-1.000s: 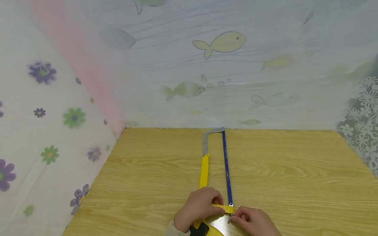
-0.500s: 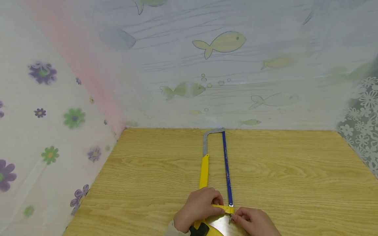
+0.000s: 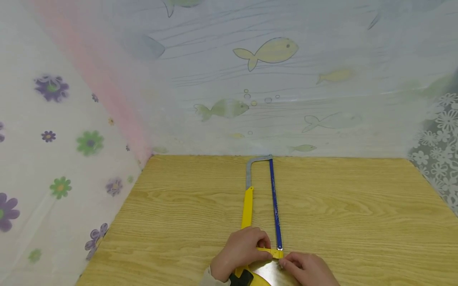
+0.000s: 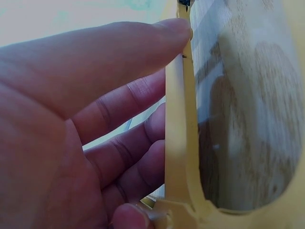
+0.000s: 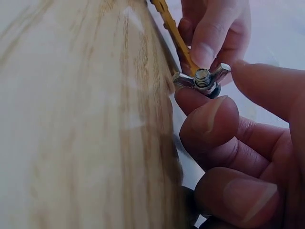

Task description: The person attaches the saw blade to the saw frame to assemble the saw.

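A hacksaw with a yellow and grey frame (image 3: 247,206) and a blue blade (image 3: 274,198) lies on the table. My left hand (image 3: 241,250) pinches the yellow crosspiece (image 3: 276,253) at the saw's near end; in the left wrist view the thumb and fingers hold the yellow bar (image 4: 176,133). Just right of the blade's near end, my right hand (image 3: 311,268) has thumb and fingertips at a metal wing nut (image 5: 205,81) on a threaded bolt. The right wrist view shows the fingers curled around the nut's wings.
The wood-grain table (image 3: 358,206) meets a fish-print sheet (image 3: 214,79) at its far edge. A flower-print sheet (image 3: 71,119) borders the left side, and a lacy white-flower cover (image 3: 440,151) the right. The saw's far end reaches the back edge.
The wing nut beside my right fingertips has turned, and those fingertips have shifted slightly. My left hand and the saw stay where they were.
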A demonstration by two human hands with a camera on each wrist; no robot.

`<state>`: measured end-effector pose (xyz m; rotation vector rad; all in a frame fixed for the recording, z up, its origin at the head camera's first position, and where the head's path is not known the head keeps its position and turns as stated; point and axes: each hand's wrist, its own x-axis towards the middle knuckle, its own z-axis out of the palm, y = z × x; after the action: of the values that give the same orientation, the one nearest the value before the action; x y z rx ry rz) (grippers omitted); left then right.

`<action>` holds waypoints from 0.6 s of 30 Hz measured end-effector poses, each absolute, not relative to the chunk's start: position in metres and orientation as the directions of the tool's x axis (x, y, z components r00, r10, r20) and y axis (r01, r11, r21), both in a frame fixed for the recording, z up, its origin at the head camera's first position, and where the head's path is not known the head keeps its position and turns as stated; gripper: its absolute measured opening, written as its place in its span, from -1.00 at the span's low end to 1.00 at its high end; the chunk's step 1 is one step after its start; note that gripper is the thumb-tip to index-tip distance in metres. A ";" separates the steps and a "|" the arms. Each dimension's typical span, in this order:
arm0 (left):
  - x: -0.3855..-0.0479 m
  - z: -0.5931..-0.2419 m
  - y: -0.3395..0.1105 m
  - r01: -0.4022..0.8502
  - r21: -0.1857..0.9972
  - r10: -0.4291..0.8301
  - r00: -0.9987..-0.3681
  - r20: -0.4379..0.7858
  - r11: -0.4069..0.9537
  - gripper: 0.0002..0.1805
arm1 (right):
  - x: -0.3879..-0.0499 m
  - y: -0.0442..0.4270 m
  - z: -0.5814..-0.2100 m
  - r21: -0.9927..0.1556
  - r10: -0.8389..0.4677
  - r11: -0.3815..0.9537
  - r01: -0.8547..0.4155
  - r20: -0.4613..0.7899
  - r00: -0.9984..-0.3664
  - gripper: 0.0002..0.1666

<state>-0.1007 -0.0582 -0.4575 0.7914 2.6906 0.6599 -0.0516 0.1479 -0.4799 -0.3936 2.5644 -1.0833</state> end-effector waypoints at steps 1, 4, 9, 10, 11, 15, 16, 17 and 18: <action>-0.101 -0.457 -0.058 0.446 0.489 0.563 -0.818 -0.117 0.749 -0.82 | -0.051 0.148 -0.480 -0.729 -0.375 0.673 -0.125 -0.191 -0.907 -0.66; -0.100 -0.456 -0.058 0.448 0.487 0.564 -0.818 -0.116 0.750 -0.82 | -0.051 0.148 -0.480 -0.727 -0.379 0.676 -0.125 -0.196 -0.904 -0.66; -0.101 -0.456 -0.058 0.450 0.490 0.563 -0.820 -0.105 0.747 -0.82 | -0.051 0.148 -0.481 -0.725 -0.378 0.675 -0.135 -0.184 -0.907 -0.67; -0.101 -0.457 -0.058 0.451 0.490 0.563 -0.820 -0.104 0.746 -0.82 | -0.051 0.148 -0.481 -0.726 -0.379 0.673 -0.138 -0.179 -0.908 -0.68; -0.101 -0.457 -0.058 0.449 0.492 0.563 -0.820 -0.104 0.746 -0.82 | -0.051 0.148 -0.481 -0.728 -0.381 0.670 -0.144 -0.171 -0.908 -0.68; -0.101 -0.459 -0.058 0.447 0.495 0.563 -0.820 -0.107 0.745 -0.82 | -0.051 0.148 -0.481 -0.734 -0.390 0.658 -0.168 -0.141 -0.910 -0.72; -0.101 -0.459 -0.058 0.446 0.495 0.562 -0.820 -0.107 0.746 -0.82 | -0.051 0.148 -0.481 -0.735 -0.391 0.655 -0.172 -0.136 -0.910 -0.73; -0.101 -0.459 -0.058 0.444 0.495 0.560 -0.821 -0.109 0.747 -0.82 | -0.051 0.148 -0.481 -0.735 -0.392 0.655 -0.176 -0.131 -0.911 -0.74; -0.101 -0.459 -0.057 0.444 0.495 0.560 -0.821 -0.109 0.747 -0.82 | -0.050 0.148 -0.481 -0.736 -0.390 0.654 -0.175 -0.129 -0.912 -0.75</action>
<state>-0.1014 -0.0575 -0.4593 0.7891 2.6967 0.6700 -0.0505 0.1480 -0.4810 -0.4543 2.5974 -1.1139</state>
